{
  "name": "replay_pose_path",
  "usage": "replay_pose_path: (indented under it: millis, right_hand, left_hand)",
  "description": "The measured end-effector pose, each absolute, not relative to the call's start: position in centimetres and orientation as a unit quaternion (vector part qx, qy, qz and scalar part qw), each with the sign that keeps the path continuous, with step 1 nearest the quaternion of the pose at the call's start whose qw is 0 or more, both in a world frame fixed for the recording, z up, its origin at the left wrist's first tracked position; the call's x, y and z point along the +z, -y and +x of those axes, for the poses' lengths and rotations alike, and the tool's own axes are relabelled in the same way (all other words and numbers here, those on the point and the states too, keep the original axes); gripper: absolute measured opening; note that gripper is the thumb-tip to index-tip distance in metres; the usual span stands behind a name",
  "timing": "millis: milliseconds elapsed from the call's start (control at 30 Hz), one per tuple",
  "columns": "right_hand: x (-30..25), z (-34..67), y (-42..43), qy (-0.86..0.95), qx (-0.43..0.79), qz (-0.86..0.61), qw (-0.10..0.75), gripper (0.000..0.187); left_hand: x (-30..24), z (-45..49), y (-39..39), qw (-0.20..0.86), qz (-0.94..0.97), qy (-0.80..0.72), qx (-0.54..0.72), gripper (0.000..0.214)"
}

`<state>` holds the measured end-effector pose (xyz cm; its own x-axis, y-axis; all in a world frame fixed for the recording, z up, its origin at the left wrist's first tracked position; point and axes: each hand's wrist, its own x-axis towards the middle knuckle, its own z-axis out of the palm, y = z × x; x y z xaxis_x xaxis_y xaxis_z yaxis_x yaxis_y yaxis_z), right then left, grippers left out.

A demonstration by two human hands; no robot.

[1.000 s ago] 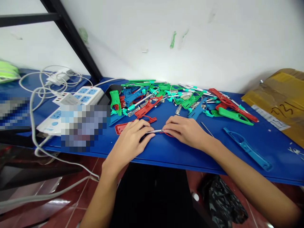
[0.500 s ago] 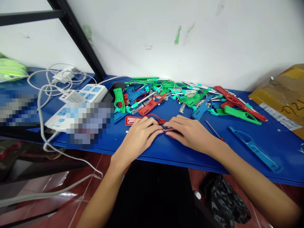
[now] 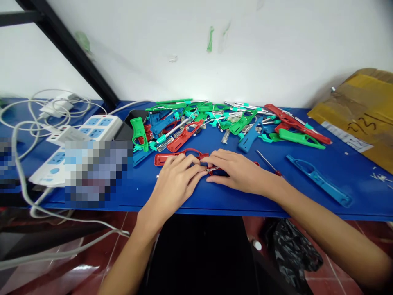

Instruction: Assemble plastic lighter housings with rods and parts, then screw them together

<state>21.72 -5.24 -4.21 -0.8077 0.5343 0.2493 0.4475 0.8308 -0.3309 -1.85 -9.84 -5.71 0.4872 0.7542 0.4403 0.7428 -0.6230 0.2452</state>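
Note:
My left hand (image 3: 176, 176) and my right hand (image 3: 238, 170) meet over the blue table, fingers bent and pressed onto a red lighter casing (image 3: 211, 169). Small metallic parts show in it between my fingertips; most of the casing is hidden beneath my hands. Just behind my left fingers lies another red casing half (image 3: 161, 159) with a loop-shaped opening. To the right of my right hand rests a screwdriver (image 3: 266, 160) with a thin metal shaft and a red handle. Farther right lies a blue casing half (image 3: 319, 180).
Along the wall spreads a pile of green, blue and red casings and metal-tubed lighter parts (image 3: 196, 119). A white power strip (image 3: 102, 123) with looping cables sits left, beside a dark phone-like slab (image 3: 130, 127). A taped cardboard box (image 3: 359, 110) stands right. The table's front edge (image 3: 215, 211) runs before me.
The camera view has turned slightly to the right, so the scene sits farther left. My right thumb has lowered and spread a little from the fingers; both hands stay at the red casing.

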Motion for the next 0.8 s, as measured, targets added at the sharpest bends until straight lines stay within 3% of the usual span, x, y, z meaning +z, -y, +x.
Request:
replay_pose_path:
  millis: [267, 467, 700, 800]
  right_hand:
    - [-2.6, 24.7, 5.9, 0.932, 0.058, -0.312, 0.175, 0.052]
    - [-5.1, 26.3, 9.8, 0.851, 0.017, -0.456, 0.259, 0.037]
    - [-5.8, 24.6, 10.7, 0.828, 0.027, -0.465, 0.313, 0.029]
    - [-5.7, 24.6, 10.4, 0.823, 0.018, -0.464, 0.328, 0.034]
  left_hand:
    - [-5.8, -2.0, 9.8, -0.019, 0.865, -0.427, 0.264, 0.020]
    - [-5.8, -2.1, 10.3, 0.011, 0.850, -0.459, 0.259, 0.014]
    - [-5.7, -2.3, 10.7, 0.016, 0.843, -0.470, 0.261, 0.018]
    - [-5.7, -2.2, 10.7, 0.027, 0.845, -0.462, 0.266, 0.016]
